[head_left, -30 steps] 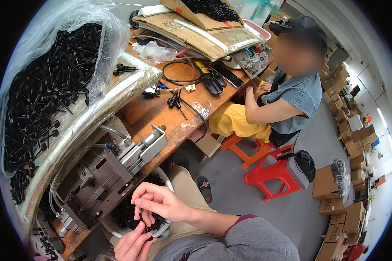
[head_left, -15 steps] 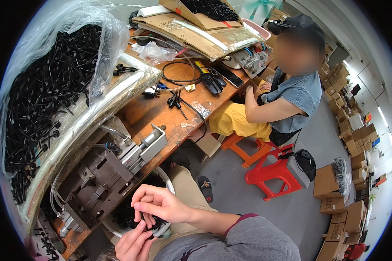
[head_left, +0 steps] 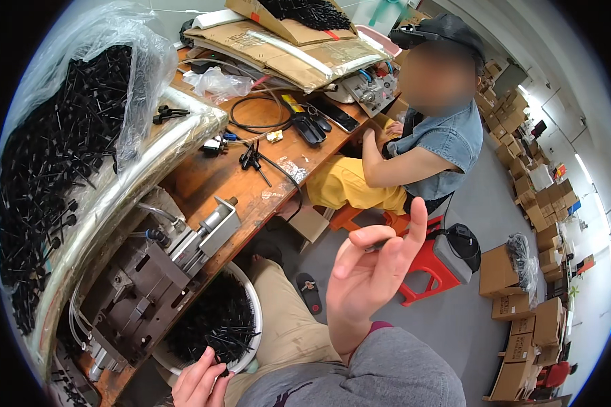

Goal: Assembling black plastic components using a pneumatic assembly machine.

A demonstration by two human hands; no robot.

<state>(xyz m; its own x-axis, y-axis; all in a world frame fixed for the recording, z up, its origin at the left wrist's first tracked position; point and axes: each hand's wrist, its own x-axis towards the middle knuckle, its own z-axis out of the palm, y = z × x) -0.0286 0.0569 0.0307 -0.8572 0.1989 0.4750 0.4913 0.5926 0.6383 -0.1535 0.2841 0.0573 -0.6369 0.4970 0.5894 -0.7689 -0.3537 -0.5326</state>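
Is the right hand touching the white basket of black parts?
Apart: the head view shows a clear gap, the trouser leg visible between the right hand and the white basket.

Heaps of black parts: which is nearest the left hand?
The heap in the round white basket, beside the left hand; the others lie farther off, in the plastic-lined container and the cardboard box at the back.

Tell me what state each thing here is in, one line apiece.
Left hand, pinching a small black part.
Right hand, raised, partly curled; contents unclear.
White basket, holding many black parts.
Phone, lying flat, screen dark.
Clear plastic, crumpled, heaped black pieces showing.
Red stool, upright.
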